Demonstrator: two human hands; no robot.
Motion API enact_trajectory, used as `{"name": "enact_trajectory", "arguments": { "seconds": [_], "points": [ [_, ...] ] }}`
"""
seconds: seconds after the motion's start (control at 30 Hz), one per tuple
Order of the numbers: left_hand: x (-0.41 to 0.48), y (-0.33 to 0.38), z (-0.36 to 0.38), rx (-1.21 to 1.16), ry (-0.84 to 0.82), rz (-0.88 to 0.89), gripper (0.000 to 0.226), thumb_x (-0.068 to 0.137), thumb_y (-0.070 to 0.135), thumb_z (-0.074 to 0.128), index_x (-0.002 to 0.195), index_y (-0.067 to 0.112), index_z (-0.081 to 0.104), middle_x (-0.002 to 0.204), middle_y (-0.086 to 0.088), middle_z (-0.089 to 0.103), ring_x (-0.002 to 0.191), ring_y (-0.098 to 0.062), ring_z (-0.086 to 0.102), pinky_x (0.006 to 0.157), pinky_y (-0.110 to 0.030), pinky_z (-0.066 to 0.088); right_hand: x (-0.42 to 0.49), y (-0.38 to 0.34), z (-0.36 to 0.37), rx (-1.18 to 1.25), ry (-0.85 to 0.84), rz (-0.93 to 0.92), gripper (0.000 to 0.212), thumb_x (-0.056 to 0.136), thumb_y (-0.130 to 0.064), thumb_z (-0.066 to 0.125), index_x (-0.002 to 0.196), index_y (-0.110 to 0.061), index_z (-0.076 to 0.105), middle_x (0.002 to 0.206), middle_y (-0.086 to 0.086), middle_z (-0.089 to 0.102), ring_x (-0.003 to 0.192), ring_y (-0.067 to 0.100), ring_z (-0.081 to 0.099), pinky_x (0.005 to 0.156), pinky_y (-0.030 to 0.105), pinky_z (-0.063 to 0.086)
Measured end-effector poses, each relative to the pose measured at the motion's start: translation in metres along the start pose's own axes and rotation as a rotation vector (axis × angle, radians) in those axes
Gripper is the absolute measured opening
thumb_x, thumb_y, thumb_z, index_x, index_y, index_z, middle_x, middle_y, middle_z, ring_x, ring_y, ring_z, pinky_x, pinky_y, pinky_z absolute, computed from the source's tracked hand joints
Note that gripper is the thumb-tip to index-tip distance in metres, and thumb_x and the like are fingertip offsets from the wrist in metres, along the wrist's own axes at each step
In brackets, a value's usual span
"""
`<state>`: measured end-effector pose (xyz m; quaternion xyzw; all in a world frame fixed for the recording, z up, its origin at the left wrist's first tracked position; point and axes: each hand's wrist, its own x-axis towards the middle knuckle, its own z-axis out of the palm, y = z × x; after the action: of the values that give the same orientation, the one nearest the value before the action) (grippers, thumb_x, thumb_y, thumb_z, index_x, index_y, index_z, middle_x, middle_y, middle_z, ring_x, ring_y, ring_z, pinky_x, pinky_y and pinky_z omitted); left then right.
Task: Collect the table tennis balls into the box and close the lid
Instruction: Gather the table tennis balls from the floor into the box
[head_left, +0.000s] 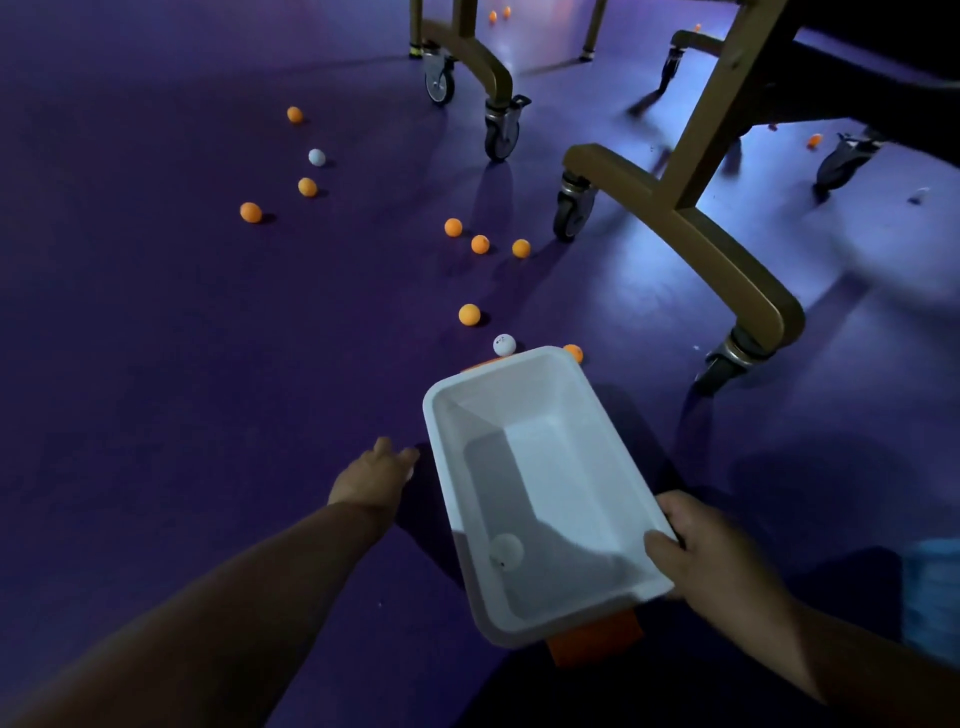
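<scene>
Balls (469, 314) near box (545, 457) and wheeled legs (727, 260)

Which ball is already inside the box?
The white ball in the near end of the white box, close to the right hand holding its rim. All the other balls, orange or white, lie outside on the purple floor.

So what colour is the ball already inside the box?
White, seen in the head view: the ball lies at the near end of the box.
</scene>
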<state>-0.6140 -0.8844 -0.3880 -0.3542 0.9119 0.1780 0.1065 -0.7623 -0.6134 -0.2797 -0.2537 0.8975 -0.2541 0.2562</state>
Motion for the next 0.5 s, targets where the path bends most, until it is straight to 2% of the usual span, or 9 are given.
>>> {"name": "enact_trajectory", "arguments": {
  "seconds": [0.07,0.1,0.17,0.23,0.3,0.4,0.5],
  "points": [
    [-0.006,-0.007,-0.007,-0.155,0.131,-0.074,0.028,0.099,0.026,0.037,0.122,0.012,0.045,0.115,-0.016,0.047,0.097,-0.037,0.056,0.077,-0.045,0.049,-0.001,-0.004,0.001,0.045,-0.028,0.005,0.009,0.089,-0.008,0.053,0.090,-0.014,0.059,0.083,-0.004,0.067,0.068,0.012,0.066,0.048,0.023,0.054],
    [-0.009,-0.011,-0.012,-0.248,0.231,-0.098,0.027,0.098,0.026,0.040,0.118,0.009,0.045,0.114,-0.018,0.048,0.095,-0.039,0.057,0.074,-0.046,0.048,-0.001,-0.005,0.003,0.053,-0.039,-0.006,0.010,0.089,-0.008,0.052,0.090,-0.015,0.059,0.083,-0.004,0.068,0.067,0.013,0.067,0.048,0.022,0.053],
    [-0.017,-0.013,-0.031,-0.363,0.429,-0.060,0.028,0.095,0.026,0.048,0.115,0.006,0.047,0.114,-0.018,0.053,0.096,-0.039,0.057,0.072,-0.043,0.045,-0.001,-0.009,0.004,0.063,-0.038,-0.035,0.013,0.089,-0.009,0.053,0.089,-0.019,0.060,0.082,-0.004,0.068,0.065,0.016,0.067,0.050,0.027,0.056],
    [-0.028,-0.013,-0.057,-0.405,0.562,0.025,0.034,0.091,0.029,0.057,0.117,0.008,0.050,0.113,-0.011,0.059,0.098,-0.033,0.058,0.071,-0.034,0.040,0.000,-0.017,0.007,0.063,-0.029,-0.071,0.014,0.088,-0.009,0.054,0.087,-0.022,0.060,0.079,-0.004,0.068,0.061,0.017,0.068,0.050,0.029,0.056],
    [-0.043,-0.014,-0.080,-0.405,0.608,0.134,0.040,0.087,0.033,0.062,0.119,0.012,0.053,0.108,-0.005,0.062,0.094,-0.026,0.058,0.070,-0.030,0.038,0.000,-0.032,0.012,0.047,-0.027,-0.121,0.013,0.088,-0.008,0.055,0.086,-0.020,0.060,0.078,-0.001,0.068,0.056,0.015,0.067,0.047,0.027,0.054],
    [-0.077,-0.024,-0.098,-0.374,0.596,0.290,0.047,0.079,0.046,0.059,0.117,0.018,0.059,0.102,0.000,0.062,0.090,-0.020,0.056,0.075,-0.028,0.042,0.002,-0.065,0.025,0.041,-0.066,-0.209,0.012,0.090,-0.005,0.054,0.090,-0.015,0.060,0.078,0.000,0.068,0.052,0.008,0.065,0.043,0.019,0.049],
    [-0.114,-0.042,-0.099,-0.271,0.581,0.287,0.053,0.079,0.034,0.068,0.129,0.020,0.054,0.113,0.000,0.062,0.104,-0.022,0.052,0.087,-0.031,0.044,0.000,-0.104,0.046,0.048,-0.121,-0.275,0.015,0.089,-0.005,0.054,0.088,-0.019,0.059,0.080,-0.001,0.067,0.055,0.004,0.065,0.043,0.018,0.050]
  ]
}}
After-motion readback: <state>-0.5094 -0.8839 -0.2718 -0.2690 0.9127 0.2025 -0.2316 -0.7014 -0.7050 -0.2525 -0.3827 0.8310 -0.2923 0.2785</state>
